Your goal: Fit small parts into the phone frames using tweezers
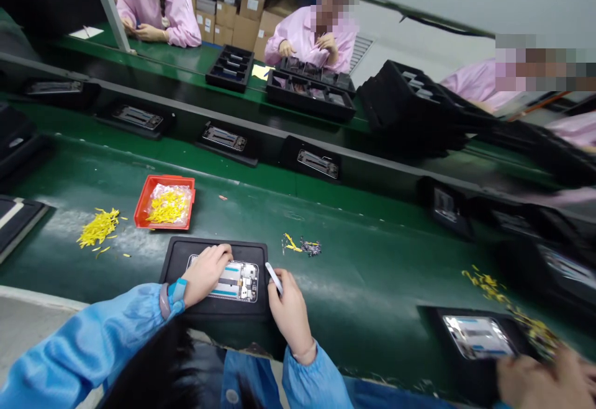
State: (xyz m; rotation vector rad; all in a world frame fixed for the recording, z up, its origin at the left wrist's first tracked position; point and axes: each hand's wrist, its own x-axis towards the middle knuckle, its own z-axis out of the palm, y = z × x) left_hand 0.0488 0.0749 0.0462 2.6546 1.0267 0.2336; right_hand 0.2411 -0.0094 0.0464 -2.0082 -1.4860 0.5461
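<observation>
Green worktop point(363, 272): 1 black tray point(242, 247) carries 1 opened phone point(235, 280), long axis approx. L–R, near-parallel w/ the tray's long sides. L grip point(208, 272) lies over the phone's L end, the nearer of the 2; whether it's closed on anything, can't tell. R grip point(288, 306) sits at the tray's R edge, just past the phone's R end, closed on 1 slim white tool point(274, 277). Phone lies L of R grip; tool leans steeply, crosswise to phone's axis & apart from it.
</observation>
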